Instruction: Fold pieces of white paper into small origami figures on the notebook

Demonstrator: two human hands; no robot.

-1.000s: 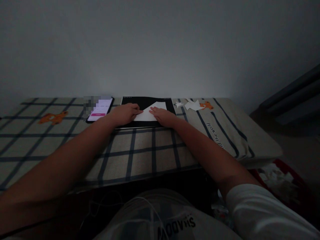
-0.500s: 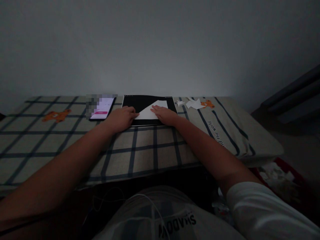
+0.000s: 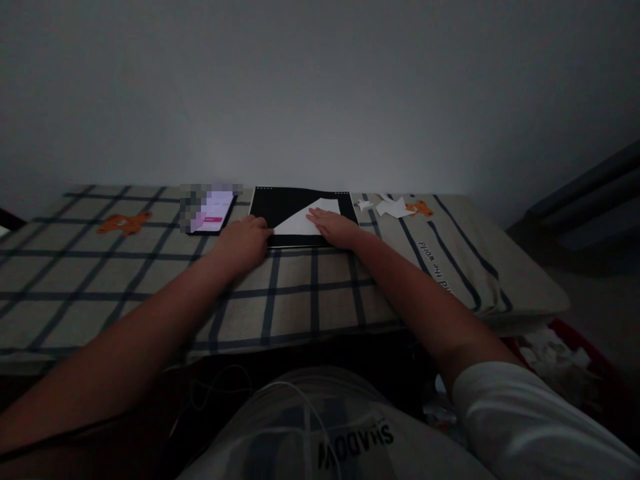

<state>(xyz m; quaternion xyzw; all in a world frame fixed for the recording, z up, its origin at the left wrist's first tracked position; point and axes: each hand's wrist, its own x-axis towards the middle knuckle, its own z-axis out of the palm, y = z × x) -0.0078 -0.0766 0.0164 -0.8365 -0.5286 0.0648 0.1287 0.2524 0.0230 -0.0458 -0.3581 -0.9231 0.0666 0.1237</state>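
Observation:
A folded sheet of white paper (image 3: 295, 223) lies on a black pad (image 3: 280, 202) with small holes along its far edge. At the paper's pointed left corner is my left hand (image 3: 246, 240), its fingers curled in and closed on that tip. My right hand (image 3: 336, 228) rests flat on the right part of the paper, fingers stretched out and pointing left. The near right part of the sheet is hidden under it.
A lit phone (image 3: 213, 212) lies left of the pad. To the right are a small folded white paper piece (image 3: 365, 205) and a larger one (image 3: 395, 207). A checked cloth (image 3: 290, 300) covers the table against the wall. A red bin (image 3: 560, 347) with crumpled paper stands low right.
The whole view has shifted slightly. My left hand has drawn back a little toward the paper's left tip; my right hand stays spread on the sheet.

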